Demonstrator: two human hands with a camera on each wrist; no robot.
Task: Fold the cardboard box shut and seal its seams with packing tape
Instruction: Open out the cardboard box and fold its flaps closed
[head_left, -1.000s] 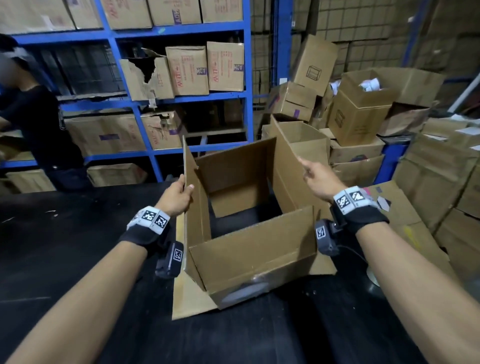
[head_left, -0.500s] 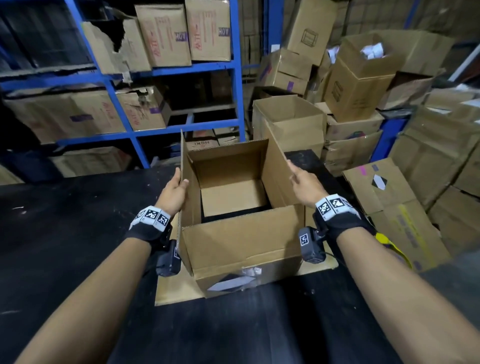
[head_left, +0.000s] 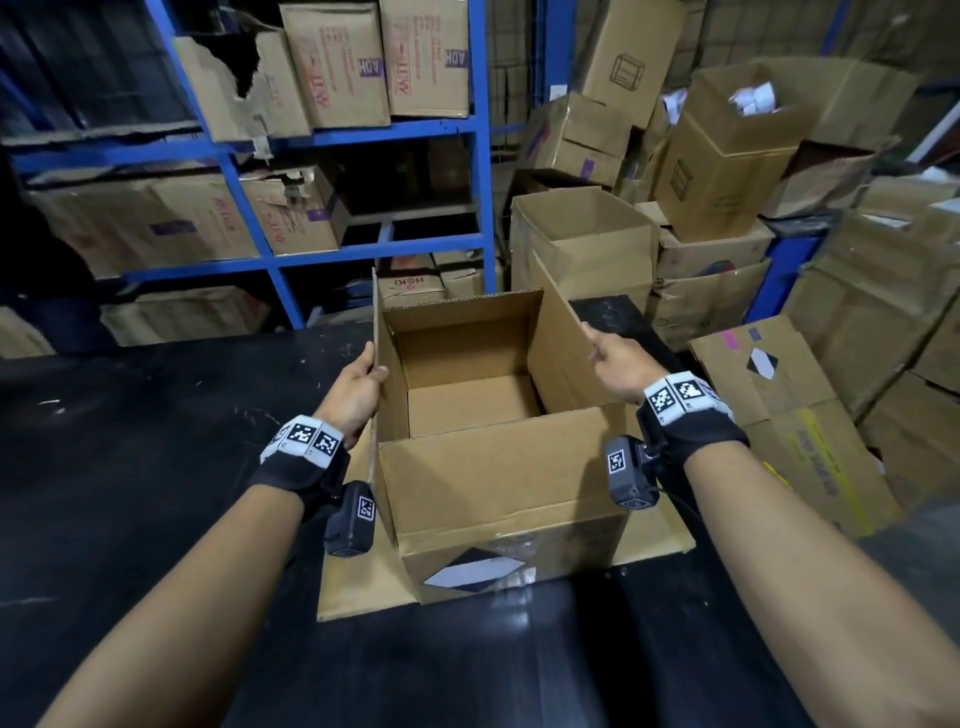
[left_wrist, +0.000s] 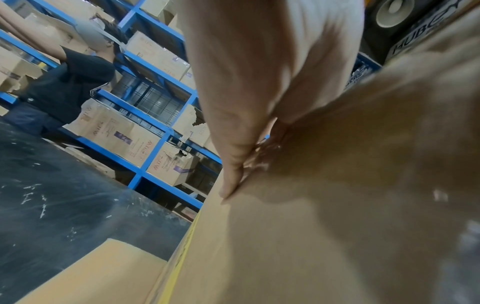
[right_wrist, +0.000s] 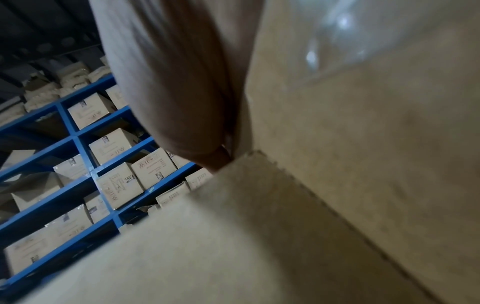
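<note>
An open brown cardboard box (head_left: 498, 483) stands upright on the black table (head_left: 156, 441), its inside empty. Clear tape and a white diamond label (head_left: 478, 569) are on its near wall. Its left flap (head_left: 375, 312) and right flap (head_left: 556, 332) stand up. My left hand (head_left: 358, 384) pinches the left flap, thumb over the edge and fingers (left_wrist: 233, 144) flat on the outer face. My right hand (head_left: 618, 364) holds the right flap, one finger along its top edge and the rest (right_wrist: 176, 102) against the outside. No tape roll is in view.
A flat cardboard sheet (head_left: 353, 587) lies under the box. Blue shelving (head_left: 480, 156) full of cartons runs behind the table. An open carton (head_left: 587, 244) and stacked boxes (head_left: 779, 415) crowd the far right. A person in a dark shirt (left_wrist: 67, 86) stands at the shelves on the left.
The box was tilted to the left and now stands square and flat on the sheet. Both hands stay on the side flaps, which have come more upright.
</note>
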